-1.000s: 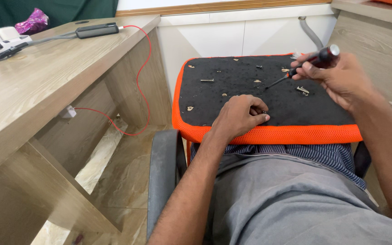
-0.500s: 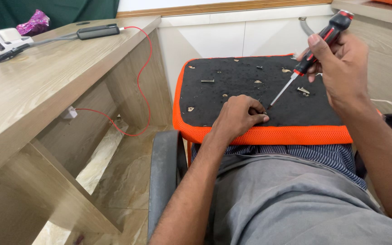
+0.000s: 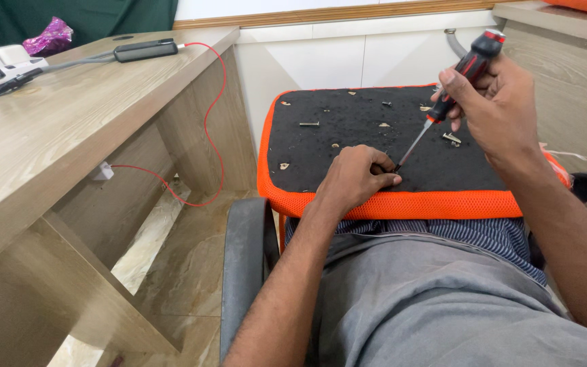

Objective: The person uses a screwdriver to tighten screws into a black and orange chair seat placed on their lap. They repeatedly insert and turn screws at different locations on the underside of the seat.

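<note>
Surface: black fabric chair seat with orange mesh rim [image 3: 402, 204] rests on your lap, in reach.
Left hand [image 3: 354, 178]: pinches a hidden fastener, steadying it.
Right hand [image 3: 504, 109]: grips red-and-black-handled screwdriver [image 3: 443, 105], tip angled to left fingers.

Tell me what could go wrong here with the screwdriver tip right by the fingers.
The screwdriver in the right hand is tilted, its tip meeting the left hand fingertips; a slip could jab them. Whatever they pinch is hidden, so alignment can't be checked. Loose screws lie on the black pad resting on the lap; a jolt might roll them to the floor.
</note>
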